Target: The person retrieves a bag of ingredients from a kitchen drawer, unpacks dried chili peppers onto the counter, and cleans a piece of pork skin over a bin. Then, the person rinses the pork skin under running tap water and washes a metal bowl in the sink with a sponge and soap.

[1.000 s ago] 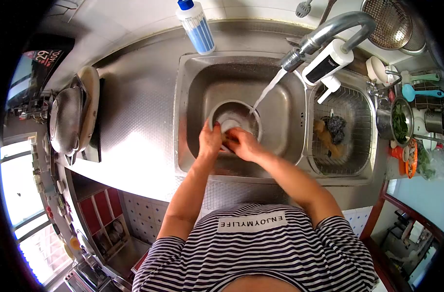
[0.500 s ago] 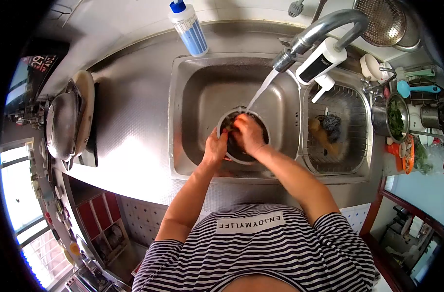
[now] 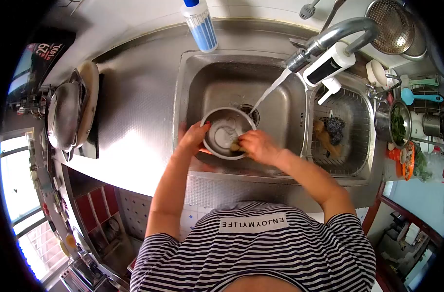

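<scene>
A round metal bowl [image 3: 211, 141] is tilted in the large sink basin [image 3: 275, 92], with pale inner walls showing. My left hand [image 3: 194, 138] grips its left rim, thumb on top and fingers round the outside. At the bowl's right side, my right hand [image 3: 258, 146] is closed on a small yellowish-brown lump [image 3: 236, 146], pressed to the inner wall; its exact kind is hidden by my fingers. Water runs from the faucet [image 3: 298, 60] beside the bowl, towards the drain [image 3: 253, 115].
A smaller basin with a wire rack [image 3: 348, 163] on the right holds a dark scouring pad [image 3: 334, 127] and a brown cloth-like piece [image 3: 322, 132]. Behind the sink stands a blue-and-white bottle [image 3: 202, 31]. Pans and lids [image 3: 66, 117] lean at the left; a pot of greens [image 3: 398, 125] sits right.
The bowl has moved left, out from over the drain, and its inside now shows. My left hand has shifted left with it; my right hand has moved to the bowl's right side.
</scene>
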A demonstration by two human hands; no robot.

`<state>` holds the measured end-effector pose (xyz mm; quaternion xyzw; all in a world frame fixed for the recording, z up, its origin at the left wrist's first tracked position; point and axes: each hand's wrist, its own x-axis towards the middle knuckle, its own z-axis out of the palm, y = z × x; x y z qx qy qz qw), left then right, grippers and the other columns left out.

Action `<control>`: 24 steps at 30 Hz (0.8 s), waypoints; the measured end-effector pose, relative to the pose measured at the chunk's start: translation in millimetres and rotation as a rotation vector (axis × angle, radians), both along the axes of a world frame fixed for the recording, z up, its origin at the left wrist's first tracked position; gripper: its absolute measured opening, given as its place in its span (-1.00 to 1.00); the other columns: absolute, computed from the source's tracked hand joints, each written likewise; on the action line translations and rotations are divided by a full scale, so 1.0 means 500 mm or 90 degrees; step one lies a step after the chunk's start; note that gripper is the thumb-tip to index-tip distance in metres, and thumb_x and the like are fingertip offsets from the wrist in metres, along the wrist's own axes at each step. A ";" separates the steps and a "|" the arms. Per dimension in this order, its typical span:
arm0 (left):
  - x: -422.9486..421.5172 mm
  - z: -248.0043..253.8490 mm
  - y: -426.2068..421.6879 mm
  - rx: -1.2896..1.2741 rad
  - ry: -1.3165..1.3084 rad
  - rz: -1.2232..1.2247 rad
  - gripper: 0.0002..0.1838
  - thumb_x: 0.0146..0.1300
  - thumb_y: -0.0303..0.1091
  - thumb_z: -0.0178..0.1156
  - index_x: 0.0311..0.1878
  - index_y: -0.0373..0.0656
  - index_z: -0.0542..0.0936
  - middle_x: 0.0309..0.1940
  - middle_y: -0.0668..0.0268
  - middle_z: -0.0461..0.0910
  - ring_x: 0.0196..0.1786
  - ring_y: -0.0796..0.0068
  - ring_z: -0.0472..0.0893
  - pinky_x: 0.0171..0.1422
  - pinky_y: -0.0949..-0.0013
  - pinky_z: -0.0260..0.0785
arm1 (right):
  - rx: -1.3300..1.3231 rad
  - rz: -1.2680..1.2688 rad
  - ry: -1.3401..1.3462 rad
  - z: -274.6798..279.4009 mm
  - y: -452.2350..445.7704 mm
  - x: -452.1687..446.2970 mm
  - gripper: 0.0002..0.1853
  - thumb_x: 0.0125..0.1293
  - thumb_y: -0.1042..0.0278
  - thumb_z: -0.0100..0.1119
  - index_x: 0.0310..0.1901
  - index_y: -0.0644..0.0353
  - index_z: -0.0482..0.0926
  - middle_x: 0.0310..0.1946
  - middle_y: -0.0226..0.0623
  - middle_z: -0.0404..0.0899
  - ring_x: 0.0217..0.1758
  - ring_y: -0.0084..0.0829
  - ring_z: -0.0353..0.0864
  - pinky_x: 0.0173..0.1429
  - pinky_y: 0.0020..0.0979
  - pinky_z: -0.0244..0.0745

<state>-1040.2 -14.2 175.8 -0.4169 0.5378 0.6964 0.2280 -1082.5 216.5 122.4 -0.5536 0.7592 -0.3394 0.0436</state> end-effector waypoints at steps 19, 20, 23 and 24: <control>0.066 -0.085 0.076 -0.011 0.176 0.205 -0.61 0.36 -0.28 -0.05 0.16 -0.32 0.34 -0.03 0.10 0.48 -0.06 0.28 0.51 -0.03 0.24 0.44 | -0.105 -0.084 -0.068 0.050 -0.036 0.060 -0.67 -0.09 0.62 0.14 -0.19 0.28 0.54 -0.17 -0.18 0.59 -0.13 -0.13 0.58 -0.09 -0.26 0.51; 0.049 -0.016 0.047 0.082 0.085 0.124 -0.58 0.39 -0.22 -0.07 0.16 -0.34 0.34 -0.04 0.06 0.50 0.00 0.25 0.54 -0.04 0.19 0.49 | -0.060 -0.030 0.020 0.008 0.002 0.034 -0.75 -0.06 0.51 0.20 -0.26 0.29 0.56 -0.20 -0.22 0.60 -0.18 -0.15 0.59 -0.11 -0.28 0.52; 0.018 0.015 0.021 0.284 0.103 0.066 -0.30 0.32 0.26 -0.23 0.20 -0.20 0.35 0.04 0.10 0.49 0.12 0.13 0.48 0.08 -0.06 0.40 | 0.034 -0.051 -0.152 0.118 -0.001 0.016 -0.86 0.11 0.32 0.23 -0.38 0.22 0.58 -0.37 -0.20 0.61 -0.33 -0.22 0.59 -0.21 -0.32 0.49; 0.011 0.003 0.013 0.387 0.128 0.070 -0.18 0.23 0.40 -0.28 0.28 -0.12 0.26 0.15 0.17 0.41 0.21 0.12 0.39 0.23 -0.13 0.23 | 0.036 -0.045 -0.148 0.138 -0.017 0.019 -0.86 0.11 0.32 0.23 -0.38 0.22 0.58 -0.37 -0.20 0.61 -0.33 -0.22 0.59 -0.21 -0.32 0.49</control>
